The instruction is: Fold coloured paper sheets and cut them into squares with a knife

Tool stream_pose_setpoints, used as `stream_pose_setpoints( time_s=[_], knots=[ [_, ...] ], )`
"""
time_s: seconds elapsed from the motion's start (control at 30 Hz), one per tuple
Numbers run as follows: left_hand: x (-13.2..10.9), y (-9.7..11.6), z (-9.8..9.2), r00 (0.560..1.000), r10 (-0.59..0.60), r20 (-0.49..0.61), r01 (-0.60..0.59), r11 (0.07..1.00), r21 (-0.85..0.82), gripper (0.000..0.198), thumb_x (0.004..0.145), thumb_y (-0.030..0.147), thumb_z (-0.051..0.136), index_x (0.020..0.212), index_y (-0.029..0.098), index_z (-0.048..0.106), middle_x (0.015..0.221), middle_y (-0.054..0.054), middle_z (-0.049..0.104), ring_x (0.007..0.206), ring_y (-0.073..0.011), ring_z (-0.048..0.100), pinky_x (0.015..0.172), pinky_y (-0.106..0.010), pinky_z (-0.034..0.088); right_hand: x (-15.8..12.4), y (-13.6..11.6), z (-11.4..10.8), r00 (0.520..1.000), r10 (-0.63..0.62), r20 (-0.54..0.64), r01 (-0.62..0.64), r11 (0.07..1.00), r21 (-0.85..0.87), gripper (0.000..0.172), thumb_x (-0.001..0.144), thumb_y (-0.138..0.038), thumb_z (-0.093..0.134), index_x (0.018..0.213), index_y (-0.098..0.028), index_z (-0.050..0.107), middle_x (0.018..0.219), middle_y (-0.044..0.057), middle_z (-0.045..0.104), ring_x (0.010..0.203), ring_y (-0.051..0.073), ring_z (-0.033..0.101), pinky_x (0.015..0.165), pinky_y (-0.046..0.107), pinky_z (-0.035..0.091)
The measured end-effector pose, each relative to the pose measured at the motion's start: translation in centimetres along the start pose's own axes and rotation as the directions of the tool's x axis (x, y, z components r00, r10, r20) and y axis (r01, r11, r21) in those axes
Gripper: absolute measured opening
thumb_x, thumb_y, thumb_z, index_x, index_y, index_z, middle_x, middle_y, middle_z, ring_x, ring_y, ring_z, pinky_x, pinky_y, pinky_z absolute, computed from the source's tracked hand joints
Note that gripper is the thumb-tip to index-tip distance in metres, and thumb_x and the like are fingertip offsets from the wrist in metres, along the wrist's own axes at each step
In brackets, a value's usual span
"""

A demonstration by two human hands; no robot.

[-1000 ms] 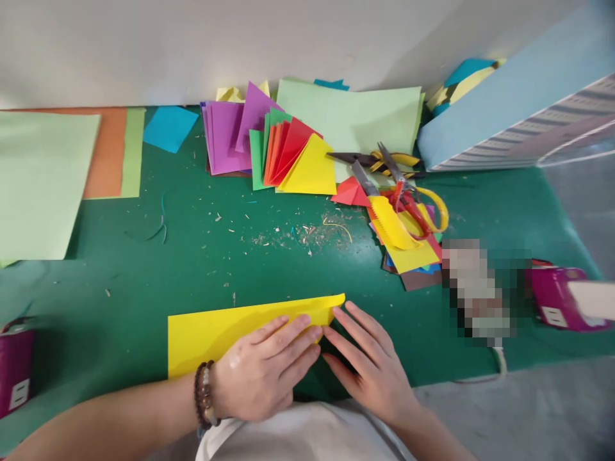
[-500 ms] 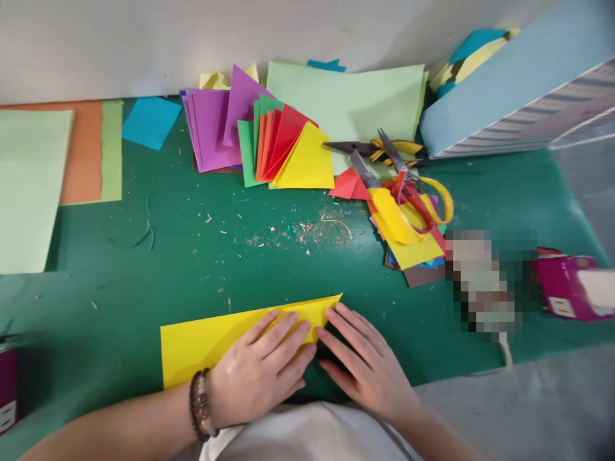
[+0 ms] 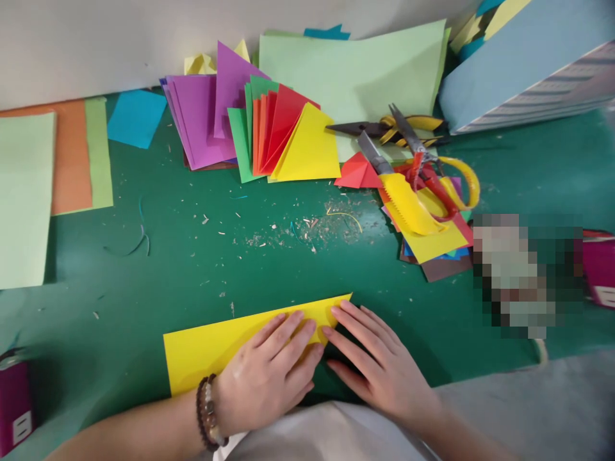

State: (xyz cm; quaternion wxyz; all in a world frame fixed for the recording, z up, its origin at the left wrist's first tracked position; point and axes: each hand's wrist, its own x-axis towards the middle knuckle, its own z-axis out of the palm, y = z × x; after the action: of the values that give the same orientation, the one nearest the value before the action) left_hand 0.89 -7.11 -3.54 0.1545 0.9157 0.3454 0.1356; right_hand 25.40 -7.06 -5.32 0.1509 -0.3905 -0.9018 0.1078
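Note:
A long yellow sheet of paper (image 3: 211,349) lies on the green table near its front edge, with its right end folded to a slanted, pointed corner. My left hand (image 3: 271,365) lies flat across the folded part, fingers stretched out and pressing it down. At the slanted right edge, the fingertips of my right hand (image 3: 377,358) touch the paper, its fingers extended and slightly apart. Part of the fold and the sheet's lower edge are hidden beneath my left hand and wrist.
Folded coloured papers (image 3: 288,141) stand at the back. Right of them, pliers (image 3: 360,128) and red-yellow scissors (image 3: 420,182) lie on paper pieces. Large sheets (image 3: 29,198) are stacked at left; a light-blue box (image 3: 509,70) stands back right. Paper scraps (image 3: 312,234) litter the middle.
The camera view has shifted slightly. Both hands stay on the yellow paper in nearly the same pose, with the fold lying a little flatter under the fingers.

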Motion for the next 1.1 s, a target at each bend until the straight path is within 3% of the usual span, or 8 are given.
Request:
stream_pose_setpoints(
  time_s=[0.73, 1.1],
  knots=[
    [0.32, -0.27, -0.23, 1.000, -0.002, 0.025, 0.003, 1.000, -0.017, 0.043, 0.094, 0.032, 0.054, 0.133, 0.015, 0.057, 0.139, -0.008, 0.058, 0.137, -0.0273, 0.044, 0.117, -0.040, 0.034, 0.51, 0.00, -0.30, 1.000, 0.023, -0.007, -0.023, 0.999, 0.033, 0.035, 0.092, -0.026, 0.059, 0.126, -0.019, 0.062, 0.129, 0.011, 0.064, 0.131, 0.026, 0.051, 0.108, 0.044, 0.044],
    [0.38, -0.33, -0.30, 0.999, 0.002, 0.042, -0.001, 1.000, -0.025, 0.041, 0.095, 0.032, 0.052, 0.132, 0.015, 0.057, 0.139, -0.007, 0.058, 0.136, -0.0266, 0.045, 0.115, -0.040, 0.038, 0.55, 0.09, -0.31, 1.000, 0.005, 0.011, -0.006, 0.999, 0.049, 0.034, 0.091, -0.025, 0.060, 0.123, -0.013, 0.063, 0.129, 0.016, 0.062, 0.132, 0.028, 0.048, 0.109, 0.046, 0.039]
  ],
)
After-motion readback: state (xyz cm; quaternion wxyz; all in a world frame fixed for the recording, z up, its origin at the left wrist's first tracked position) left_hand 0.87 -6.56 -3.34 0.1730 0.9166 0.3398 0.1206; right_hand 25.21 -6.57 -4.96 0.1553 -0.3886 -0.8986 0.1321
